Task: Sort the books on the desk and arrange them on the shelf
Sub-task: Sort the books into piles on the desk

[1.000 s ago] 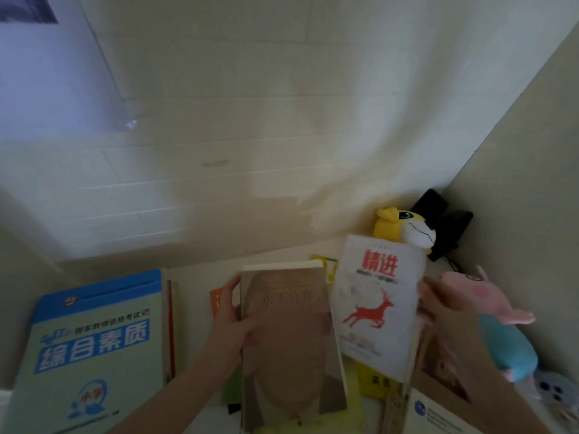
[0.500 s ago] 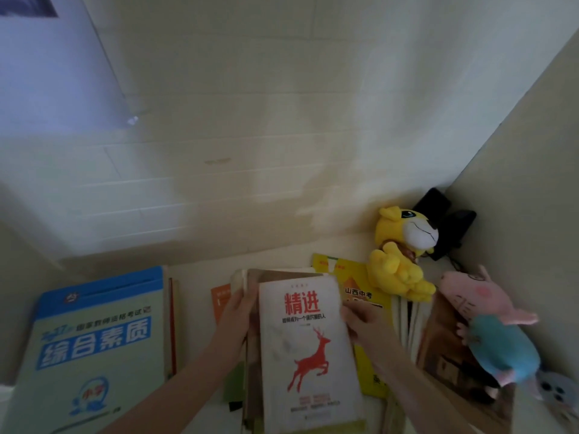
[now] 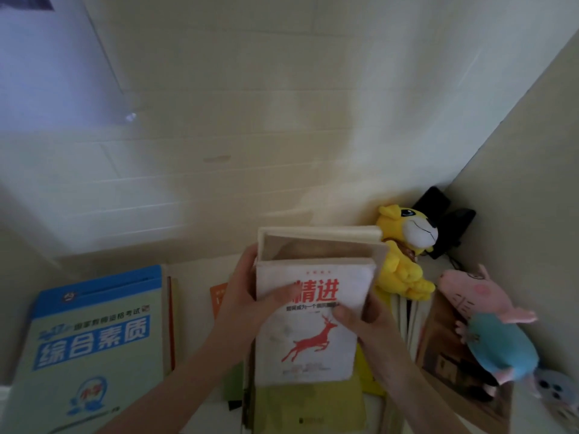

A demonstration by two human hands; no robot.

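fingers (image 3: 247,264) of our left hand (image 3: 241,296) wrap round the left edge of two stacked books, thumb pressed flat across the front cover. our right hand (image 3: 372,324) clamps the right edge the same way, thumb on the cover too. so both hands are gripping. closest to us, under the pair, a yellow-green book (image 3: 310,408) lies flat on the pile.

in front in the grip is the white book (image 3: 313,333): big red characters 精进, a red leaping deer below, and between them a line of small print we can't read. its corners look soft and worn. touching it from behind is a tan book (image 3: 319,249), its pale page block facing up. the pair is held in the centre, tilted towards us, over the desk pile.

off to the left lies a blue and green workbook (image 3: 94,339), 综合素质 in white on a blue band. an orange book (image 3: 217,296) peeks out beside our left hand. further right sits a pink pig plush (image 3: 488,311), then a yellow plush (image 3: 404,249), and behind it all the pale wall (image 3: 282,120).
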